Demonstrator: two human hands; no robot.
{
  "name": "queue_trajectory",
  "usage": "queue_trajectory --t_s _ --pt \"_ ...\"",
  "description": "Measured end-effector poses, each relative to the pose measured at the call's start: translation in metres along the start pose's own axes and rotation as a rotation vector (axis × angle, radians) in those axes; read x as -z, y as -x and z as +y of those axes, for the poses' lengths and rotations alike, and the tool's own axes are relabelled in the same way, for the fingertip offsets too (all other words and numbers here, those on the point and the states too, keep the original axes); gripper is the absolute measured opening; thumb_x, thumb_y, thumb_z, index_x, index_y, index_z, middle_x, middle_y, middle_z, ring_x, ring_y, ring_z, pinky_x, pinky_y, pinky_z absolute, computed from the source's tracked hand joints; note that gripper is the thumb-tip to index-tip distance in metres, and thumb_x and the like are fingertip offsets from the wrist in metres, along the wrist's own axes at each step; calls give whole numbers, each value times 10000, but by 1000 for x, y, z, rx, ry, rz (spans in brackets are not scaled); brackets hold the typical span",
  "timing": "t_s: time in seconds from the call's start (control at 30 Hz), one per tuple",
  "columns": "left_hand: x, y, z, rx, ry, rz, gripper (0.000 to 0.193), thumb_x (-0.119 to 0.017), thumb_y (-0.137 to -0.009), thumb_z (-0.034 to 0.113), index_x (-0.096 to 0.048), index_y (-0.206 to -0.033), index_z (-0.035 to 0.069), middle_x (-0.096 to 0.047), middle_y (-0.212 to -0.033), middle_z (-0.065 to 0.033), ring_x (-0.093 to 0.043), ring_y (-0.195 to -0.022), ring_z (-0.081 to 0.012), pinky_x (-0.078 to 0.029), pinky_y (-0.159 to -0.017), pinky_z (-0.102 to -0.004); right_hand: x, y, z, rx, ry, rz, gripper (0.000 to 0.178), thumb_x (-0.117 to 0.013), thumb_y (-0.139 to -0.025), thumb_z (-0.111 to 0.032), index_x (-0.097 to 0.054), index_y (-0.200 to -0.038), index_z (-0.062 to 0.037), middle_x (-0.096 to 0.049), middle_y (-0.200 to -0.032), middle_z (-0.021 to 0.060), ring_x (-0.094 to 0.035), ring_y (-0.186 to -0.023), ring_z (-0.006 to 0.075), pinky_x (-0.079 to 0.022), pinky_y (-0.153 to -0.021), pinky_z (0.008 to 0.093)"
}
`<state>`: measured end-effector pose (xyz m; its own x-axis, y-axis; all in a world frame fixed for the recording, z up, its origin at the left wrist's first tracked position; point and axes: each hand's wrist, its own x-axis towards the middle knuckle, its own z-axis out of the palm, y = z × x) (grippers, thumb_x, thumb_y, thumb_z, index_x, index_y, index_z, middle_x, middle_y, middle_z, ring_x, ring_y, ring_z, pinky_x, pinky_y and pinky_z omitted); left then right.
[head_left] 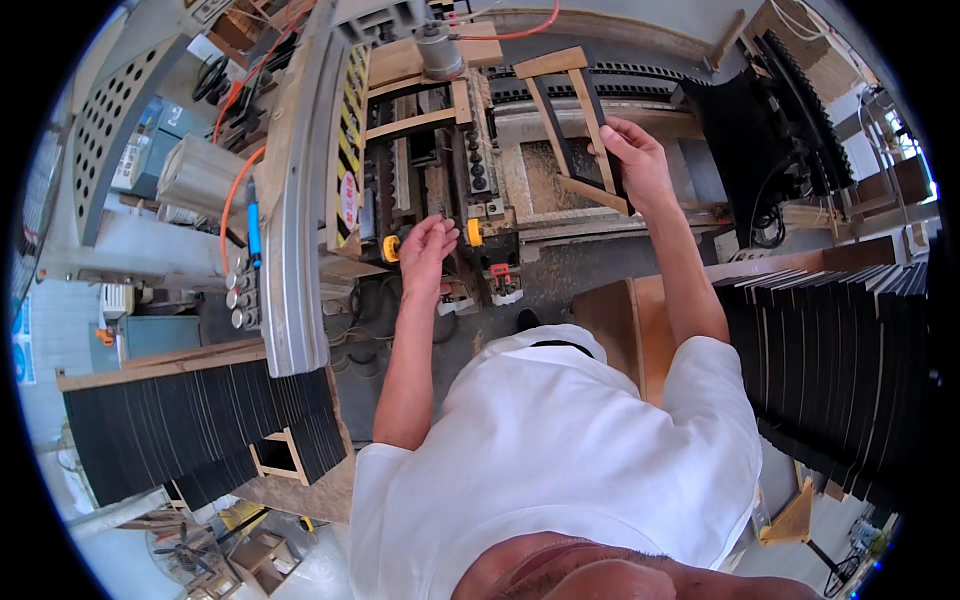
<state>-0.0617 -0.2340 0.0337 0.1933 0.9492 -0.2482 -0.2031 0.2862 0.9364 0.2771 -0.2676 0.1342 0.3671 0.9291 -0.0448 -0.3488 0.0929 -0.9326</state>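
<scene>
My right hand (637,160) grips a small wooden frame (588,95) by one side and holds it tilted above the machine's sawdust-covered bed. The frame is pale wood with black outer edges and an open middle. My left hand (428,250) hangs between two yellow knobs (474,232) at the machine's front, its fingers curled and nothing visible in them. Farther back, a second wooden frame (412,126) lies in the machine, under a metal cylinder (440,52). Whether my left fingers touch the left knob cannot be made out.
Stacks of black-edged frames stand at the right (830,350) and at the left (190,420). A metal beam (296,230) with a yellow-black warning strip (352,130) runs along my left. Black cable chain (800,110) sits at the far right. Orange air hoses (232,195) hang by the beam.
</scene>
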Motion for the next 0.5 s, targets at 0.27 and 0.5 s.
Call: queue_trajectory --t_s 0.27,0.5 --pt "-10 -7 -2 -46 15 88 298 -545 -966 139 -520 -1212 -29 -635 -1109 -149 -644 -975 -209 -537 -867 -314 45 -19 7 -125 -228 -44 291 -601 -940 -184 -597 -1167 -2 -674 -1033 107 -637 -859 157 -516 -784 291" --pt "-18 -29 9 -68 -36 104 317 -531 -977 164 -516 -1229 -28 -630 -1124 -153 -639 -991 -219 -527 -879 -318 57 -16 16 -93 -162 -22 326 -593 -944 -201 -572 -1212 -16 -661 -1061 94 -634 -862 151 -519 -772 287"
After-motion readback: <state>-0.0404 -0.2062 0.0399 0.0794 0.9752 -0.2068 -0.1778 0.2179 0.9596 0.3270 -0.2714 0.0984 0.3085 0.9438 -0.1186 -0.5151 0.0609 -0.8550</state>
